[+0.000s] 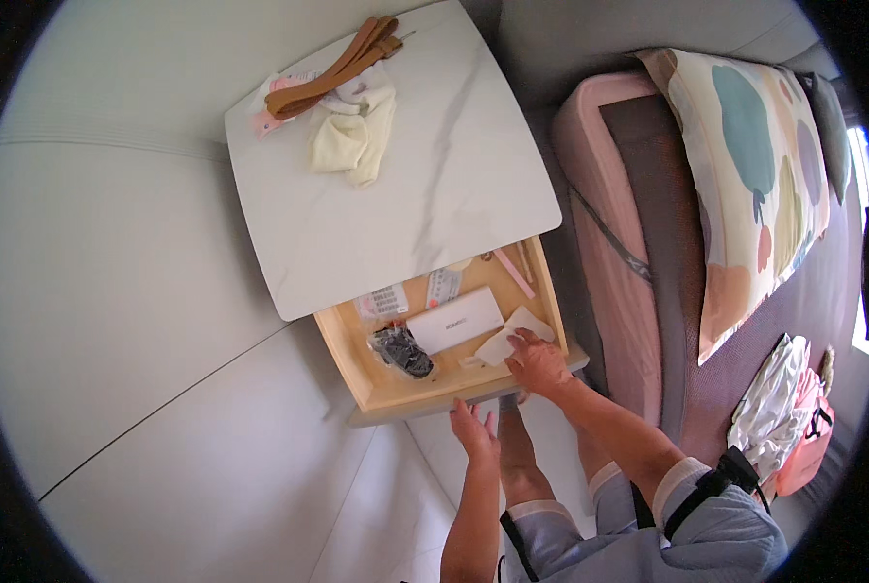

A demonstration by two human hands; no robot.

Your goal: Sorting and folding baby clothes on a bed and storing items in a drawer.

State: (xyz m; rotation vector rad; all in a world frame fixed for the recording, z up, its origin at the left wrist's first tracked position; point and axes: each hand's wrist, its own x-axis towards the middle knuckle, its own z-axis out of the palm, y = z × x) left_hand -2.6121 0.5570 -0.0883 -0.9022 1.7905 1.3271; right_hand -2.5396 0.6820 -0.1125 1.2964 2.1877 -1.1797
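In front of me a wooden drawer (365,364) is pulled out from a nightstand with a white marble-look top (471,167). My right hand (540,366) reaches over its front, fingers on a white tissue or cloth (518,331) in the drawer's near right corner. Against the outside of the grey drawer front (412,412) rests my left hand (474,430), its fingers apart. Left of the tissue are a white box (456,321) bearing writing and a dark item in clear plastic (403,350). A pink strip (515,273) lies along the right side.
Tan leather straps (332,76) and a cream cloth (354,138) lie on the nightstand top. Printed packets (382,301) sit deeper in the drawer. Close on the right stands a bed with a pink padded edge (609,218), a patterned pillow (755,175) and a pink bag (806,452).
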